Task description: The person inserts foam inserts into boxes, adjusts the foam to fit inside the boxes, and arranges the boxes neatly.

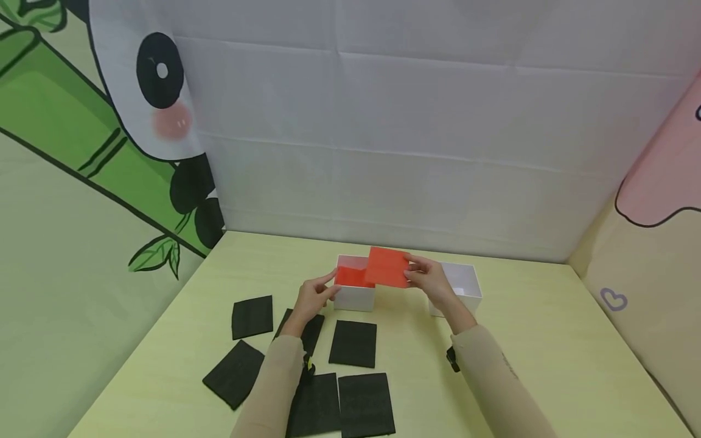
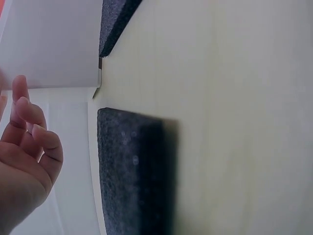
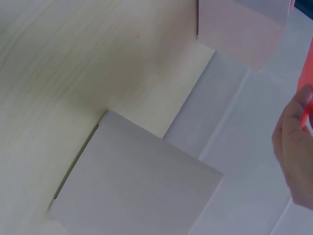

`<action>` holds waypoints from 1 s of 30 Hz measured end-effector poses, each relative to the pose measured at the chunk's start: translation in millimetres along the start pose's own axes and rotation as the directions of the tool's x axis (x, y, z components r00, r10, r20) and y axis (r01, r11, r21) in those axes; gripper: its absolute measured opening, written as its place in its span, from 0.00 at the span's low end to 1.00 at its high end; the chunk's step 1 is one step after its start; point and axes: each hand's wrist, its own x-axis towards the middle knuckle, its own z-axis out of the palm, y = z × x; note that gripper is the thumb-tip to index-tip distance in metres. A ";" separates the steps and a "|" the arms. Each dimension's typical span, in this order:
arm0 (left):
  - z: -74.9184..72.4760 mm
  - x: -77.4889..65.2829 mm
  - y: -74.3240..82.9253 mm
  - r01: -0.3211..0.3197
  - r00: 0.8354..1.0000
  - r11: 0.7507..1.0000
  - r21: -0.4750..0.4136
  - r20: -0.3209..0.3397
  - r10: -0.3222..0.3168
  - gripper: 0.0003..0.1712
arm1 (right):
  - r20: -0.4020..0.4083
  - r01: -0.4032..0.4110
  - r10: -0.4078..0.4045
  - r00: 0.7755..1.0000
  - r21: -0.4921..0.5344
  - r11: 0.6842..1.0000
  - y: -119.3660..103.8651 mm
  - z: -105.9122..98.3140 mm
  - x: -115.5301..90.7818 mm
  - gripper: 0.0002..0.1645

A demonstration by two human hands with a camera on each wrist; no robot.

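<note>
Two long, plain beige fabric sleeves cover the person's arms: the left sleeve (image 1: 272, 389) at the bottom of the head view, left of centre, and the right sleeve (image 1: 495, 377) at the lower right. Each ends at the wrist in a slightly creased cuff, leaving the left hand (image 1: 313, 296) and right hand (image 1: 429, 280) bare. A faint, dark, narrow marking runs along the right sleeve's outer side. A small black wrist-worn device (image 1: 453, 359) shows beside the right cuff; another dark piece (image 1: 312, 369) with a yellow-green spot shows by the left.
</note>
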 end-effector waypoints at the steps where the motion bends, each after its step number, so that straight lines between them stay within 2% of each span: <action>1: -0.1 -0.1 0.2 0.000 1.000 1.000 -0.003 0.000 0.000 0.27 | -0.003 -0.001 0.001 1.000 -0.013 1.000 -0.7 2.7 1.2 0.27; 6: -0.8 -0.9 1.0 -0.007 1.000 1.000 -0.010 0.006 0.008 0.27 | -0.016 -0.005 0.003 1.000 -0.078 0.997 -3.7 16.7 7.4 0.26; 13: -0.4 -1.0 0.9 -0.003 1.000 1.000 -0.010 0.011 0.003 0.27 | -0.030 0.011 -0.015 0.999 -0.119 0.993 -1.2 32.0 15.3 0.25; 21: -0.2 -1.3 1.4 0.002 1.000 1.000 0.002 0.007 -0.002 0.27 | -0.090 -0.015 -0.001 0.996 -0.175 0.985 2.0 48.6 24.4 0.25; 30: 0.5 -1.4 0.9 -0.008 1.000 1.000 0.005 0.004 0.008 0.27 | -0.095 0.034 -0.068 0.993 -0.324 0.945 10.1 58.0 29.9 0.23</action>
